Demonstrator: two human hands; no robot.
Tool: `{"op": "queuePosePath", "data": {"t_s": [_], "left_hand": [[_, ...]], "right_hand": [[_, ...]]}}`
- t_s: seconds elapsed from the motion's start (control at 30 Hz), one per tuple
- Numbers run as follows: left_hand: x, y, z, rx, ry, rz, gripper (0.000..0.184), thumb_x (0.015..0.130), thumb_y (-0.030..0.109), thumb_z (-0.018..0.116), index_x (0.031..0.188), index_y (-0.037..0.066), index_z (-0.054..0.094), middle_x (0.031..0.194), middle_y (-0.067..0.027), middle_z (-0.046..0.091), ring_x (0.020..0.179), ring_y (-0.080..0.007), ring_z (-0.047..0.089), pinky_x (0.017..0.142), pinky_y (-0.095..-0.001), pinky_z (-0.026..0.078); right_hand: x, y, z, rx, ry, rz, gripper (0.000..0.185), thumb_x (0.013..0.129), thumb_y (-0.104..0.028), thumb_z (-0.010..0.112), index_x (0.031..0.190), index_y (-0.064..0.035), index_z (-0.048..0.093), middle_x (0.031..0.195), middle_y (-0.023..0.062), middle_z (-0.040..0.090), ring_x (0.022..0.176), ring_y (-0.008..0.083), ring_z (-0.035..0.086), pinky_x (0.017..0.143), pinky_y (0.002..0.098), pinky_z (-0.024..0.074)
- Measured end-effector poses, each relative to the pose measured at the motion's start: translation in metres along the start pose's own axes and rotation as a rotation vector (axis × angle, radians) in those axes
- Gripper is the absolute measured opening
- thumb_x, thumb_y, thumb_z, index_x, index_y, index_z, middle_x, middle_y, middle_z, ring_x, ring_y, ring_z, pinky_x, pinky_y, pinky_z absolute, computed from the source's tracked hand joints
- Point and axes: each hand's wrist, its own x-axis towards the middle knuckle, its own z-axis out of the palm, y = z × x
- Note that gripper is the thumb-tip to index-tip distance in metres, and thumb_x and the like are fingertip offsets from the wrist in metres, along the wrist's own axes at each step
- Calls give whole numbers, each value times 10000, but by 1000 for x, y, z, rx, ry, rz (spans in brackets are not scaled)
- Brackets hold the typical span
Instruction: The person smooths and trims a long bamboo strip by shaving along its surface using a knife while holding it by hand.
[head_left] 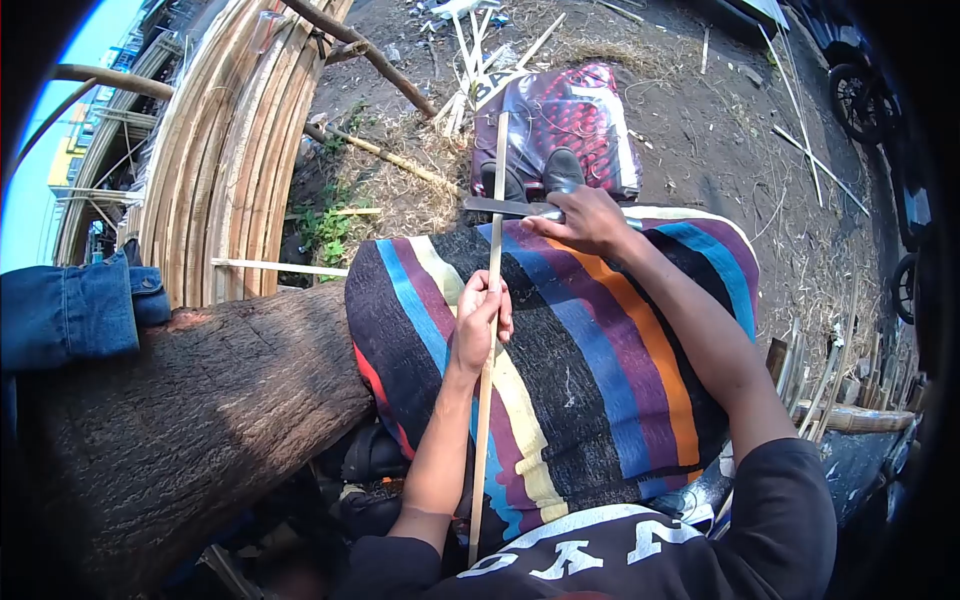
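A long, thin bamboo strip [484,440] runs lengthwise over my lap, from near my shirt to beyond my knees. My left hand [482,318] is closed around it near its middle. In my right hand [582,220] is a knife [495,206], its flat blade pointing left and lying across the strip above my left hand. The grip hides most of the handle. Under both hands a striped cloth [570,370] covers my legs. Past its far edge my dark shoes [563,165] rest at a shiny red and dark sheet [575,115] on the ground.
A thick log [230,390] lies at my left, with a denim sleeve [80,310] over it. Long bamboo slats [215,150] are stacked at upper left. Pale offcuts [478,50] lie ahead. Motorbike wheels [858,100] show at far right, above more bamboo pieces [820,385].
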Motion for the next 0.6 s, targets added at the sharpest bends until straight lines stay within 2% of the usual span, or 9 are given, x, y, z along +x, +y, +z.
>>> {"op": "queuePosePath", "data": {"t_s": [0.03,0.1,0.2,0.27,0.33,0.4,0.5,0.57,0.6], "left_hand": [[-2,1,5,5,39,-20,180,1085,236,397,1092,60,435,645,-29,468,396,-102,406,384,-233,354],[-6,8,9,37,105,-113,198,1084,236,390,1109,46,437,687,-41,485,402,-114,436,382,-250,393],[-13,12,8,-145,102,-131,209,1087,249,387,1109,50,447,665,-35,465,397,-110,427,369,-245,381],[-13,11,6,-139,133,-148,217,1091,265,379,1100,64,459,639,-14,423,386,-94,392,354,-236,361],[-13,13,6,-117,100,-154,211,1094,268,378,1090,77,466,623,7,384,379,-75,355,345,-225,341],[-17,12,1,-135,120,-95,198,1095,258,390,1084,74,461,625,17,379,368,-62,329,325,-216,326],[-17,13,-1,-111,140,-95,200,1093,253,390,1078,67,460,613,17,372,360,-67,335,315,-221,332],[-15,9,-7,-147,137,-132,214,1093,249,369,1067,60,467,604,15,368,355,-75,337,315,-223,336],[-14,3,-12,-169,144,-181,225,1094,243,350,1060,57,473,601,14,367,352,-80,335,315,-224,334]], "right_hand": [[-4,-18,-8,-49,-184,-36,716,863,-738,558,737,-37,637,588,223,587,610,433,636,565,531,490],[-10,-28,6,-30,-135,-182,690,837,-721,609,706,-44,601,557,200,576,550,403,628,513,491,491],[-11,-37,20,12,-126,-315,693,833,-707,630,687,-32,566,562,166,551,512,389,604,486,479,470],[-11,-40,20,-17,-133,-353,693,842,-710,616,692,-35,566,558,174,557,529,392,609,489,475,466],[-6,-28,25,11,-131,-268,691,860,-708,590,687,-40,572,554,195,556,546,395,608,508,470,468],[4,-8,41,36,-59,14,771,866,-770,503,711,-28,645,593,223,592,611,413,649,566,500,503],[7,-6,41,27,-6,10,760,856,-763,527,724,-28,665,584,222,584,612,421,644,568,511,497],[-4,-30,28,126,-133,-133,690,845,-716,597,674,-48,615,552,214,547,549,396,609,535,493,455],[-9,-37,21,95,-134,-336,667,815,-723,624,729,-62,626,547,199,553,542,395,609,527,490,458]]}}
